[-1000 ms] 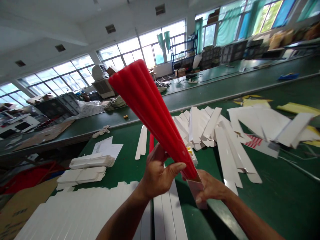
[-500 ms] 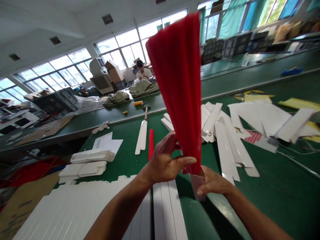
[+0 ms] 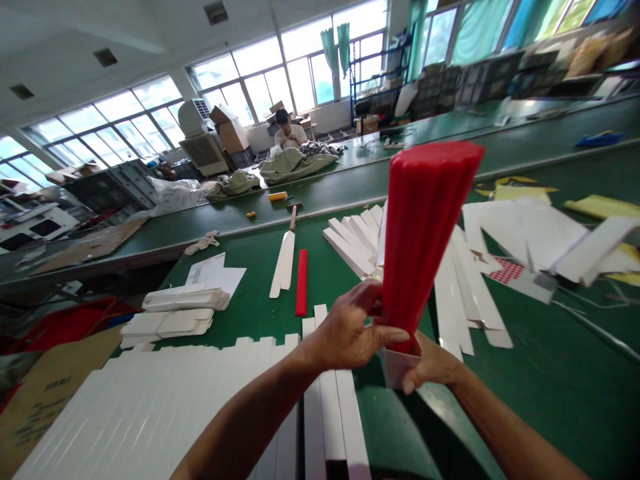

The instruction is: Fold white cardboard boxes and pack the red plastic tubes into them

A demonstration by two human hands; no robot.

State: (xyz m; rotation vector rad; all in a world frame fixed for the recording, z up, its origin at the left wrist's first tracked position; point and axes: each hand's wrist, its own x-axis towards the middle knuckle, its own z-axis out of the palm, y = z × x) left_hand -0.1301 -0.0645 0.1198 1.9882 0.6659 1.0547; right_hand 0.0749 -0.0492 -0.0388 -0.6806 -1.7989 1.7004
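My left hand (image 3: 353, 327) is closed round the lower part of a long red fluted plastic piece (image 3: 425, 233), which leans slightly right with its wide end up. The lower end of this piece sits inside the mouth of a narrow white cardboard box (image 3: 397, 368). My right hand (image 3: 435, 363) grips that box by its upper sides, thumb in front. How far down the red piece reaches is hidden by the box wall. A thin red ribbed stick (image 3: 301, 283) lies on the green table beyond my left hand.
Long white boxes (image 3: 185, 407) lie side by side at front left. Flat white cartons (image 3: 167, 325) are stacked behind them. A white paper-wrapped blade with a handle (image 3: 283, 265), fanned white boxes (image 3: 350, 243) and loose flat cartons (image 3: 463, 293) lie farther out. A person (image 3: 290, 133) sits beyond the tables.
The red piece has come down lower and deeper into the white box, its top now farther right. Both hands stay closed and have shifted slightly right.
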